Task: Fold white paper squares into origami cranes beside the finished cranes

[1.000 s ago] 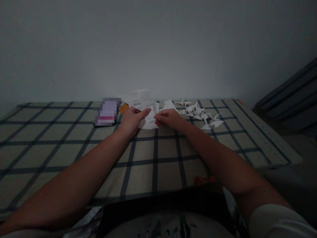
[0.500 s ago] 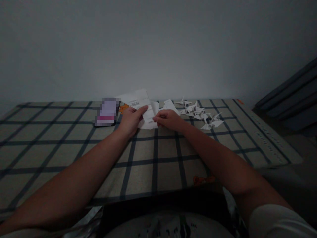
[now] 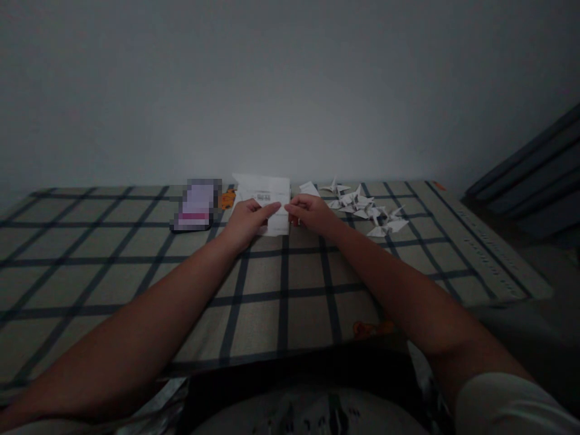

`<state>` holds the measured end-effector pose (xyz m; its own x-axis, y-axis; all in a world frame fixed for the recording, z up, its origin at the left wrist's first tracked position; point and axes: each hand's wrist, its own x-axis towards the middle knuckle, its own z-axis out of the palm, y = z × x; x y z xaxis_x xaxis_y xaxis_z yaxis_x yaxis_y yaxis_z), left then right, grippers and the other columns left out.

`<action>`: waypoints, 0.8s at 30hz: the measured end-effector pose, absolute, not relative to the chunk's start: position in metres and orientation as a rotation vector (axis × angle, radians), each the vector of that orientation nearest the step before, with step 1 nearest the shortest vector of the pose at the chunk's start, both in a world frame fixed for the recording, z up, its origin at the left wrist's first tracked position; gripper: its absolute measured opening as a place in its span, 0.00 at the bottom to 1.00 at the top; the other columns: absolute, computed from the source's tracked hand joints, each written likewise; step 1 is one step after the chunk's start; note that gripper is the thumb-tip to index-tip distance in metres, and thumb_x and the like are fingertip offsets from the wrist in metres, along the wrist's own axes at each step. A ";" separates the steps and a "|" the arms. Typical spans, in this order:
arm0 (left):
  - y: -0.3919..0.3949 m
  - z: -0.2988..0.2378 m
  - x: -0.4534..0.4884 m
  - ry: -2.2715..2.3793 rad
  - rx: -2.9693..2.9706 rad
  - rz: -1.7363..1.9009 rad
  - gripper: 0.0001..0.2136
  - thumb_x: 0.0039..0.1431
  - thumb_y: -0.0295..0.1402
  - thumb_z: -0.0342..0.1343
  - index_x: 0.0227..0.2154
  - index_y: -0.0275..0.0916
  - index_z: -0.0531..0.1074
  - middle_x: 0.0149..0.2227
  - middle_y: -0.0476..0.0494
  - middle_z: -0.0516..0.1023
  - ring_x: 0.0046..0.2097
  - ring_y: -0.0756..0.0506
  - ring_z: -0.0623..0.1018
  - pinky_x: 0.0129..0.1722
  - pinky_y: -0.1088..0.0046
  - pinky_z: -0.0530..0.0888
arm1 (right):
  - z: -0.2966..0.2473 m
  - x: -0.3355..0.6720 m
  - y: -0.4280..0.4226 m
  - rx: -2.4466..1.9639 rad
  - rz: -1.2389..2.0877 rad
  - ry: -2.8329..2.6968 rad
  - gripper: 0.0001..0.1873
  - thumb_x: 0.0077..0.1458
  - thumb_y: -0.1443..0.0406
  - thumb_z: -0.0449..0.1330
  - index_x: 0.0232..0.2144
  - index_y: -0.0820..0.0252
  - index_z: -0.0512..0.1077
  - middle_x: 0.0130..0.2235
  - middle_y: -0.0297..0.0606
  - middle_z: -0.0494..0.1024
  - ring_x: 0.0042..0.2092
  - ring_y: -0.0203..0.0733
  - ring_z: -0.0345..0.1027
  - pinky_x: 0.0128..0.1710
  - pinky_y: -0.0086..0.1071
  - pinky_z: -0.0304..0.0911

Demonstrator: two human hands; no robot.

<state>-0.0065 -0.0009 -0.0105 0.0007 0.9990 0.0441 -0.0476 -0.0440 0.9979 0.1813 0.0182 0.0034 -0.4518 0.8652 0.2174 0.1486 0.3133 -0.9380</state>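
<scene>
A white printed sheet of paper lies near the far edge of the checked tablecloth. My left hand rests on its left part with thumb and fingers pinching the paper. My right hand grips the sheet's right edge with closed fingers. The lower part of the sheet is hidden behind both hands.
Several small white folded paper cranes lie to the right of my right hand. A phone with a lit screen lies left of the sheet, beside a small orange scrap. Another orange scrap sits near the front edge. A wall rises behind.
The sheet was crumpled and tilted between my hands. It is now spread flatter and squarer on the cloth, and my hands have drifted slightly apart along it.
</scene>
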 end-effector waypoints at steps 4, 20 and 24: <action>-0.004 -0.007 -0.004 1.178 1.242 1.197 0.16 0.45 0.43 0.70 0.30 0.34 0.81 0.31 0.39 0.83 0.28 0.47 0.77 0.30 0.71 0.73 | 0.004 0.183 0.017 -0.935 1.136 -1.772 0.15 0.59 0.54 0.59 0.30 0.60 0.68 0.24 0.29 0.72 0.23 0.29 0.63 0.24 0.25 0.59; -0.009 0.000 -0.003 1.313 1.400 1.182 0.17 0.45 0.48 0.70 0.23 0.36 0.79 0.24 0.43 0.79 0.25 0.48 0.74 0.26 0.73 0.70 | 0.009 0.183 0.023 -0.903 1.074 -1.494 0.16 0.52 0.53 0.64 0.34 0.59 0.69 0.26 0.28 0.71 0.25 0.29 0.62 0.26 0.26 0.62; -0.008 -0.002 -0.005 1.327 1.398 1.161 0.20 0.45 0.50 0.69 0.25 0.35 0.79 0.25 0.42 0.80 0.24 0.49 0.73 0.25 0.74 0.68 | 0.008 0.185 0.023 -0.901 1.085 -1.505 0.18 0.51 0.52 0.64 0.35 0.60 0.71 0.25 0.28 0.70 0.23 0.28 0.60 0.25 0.26 0.59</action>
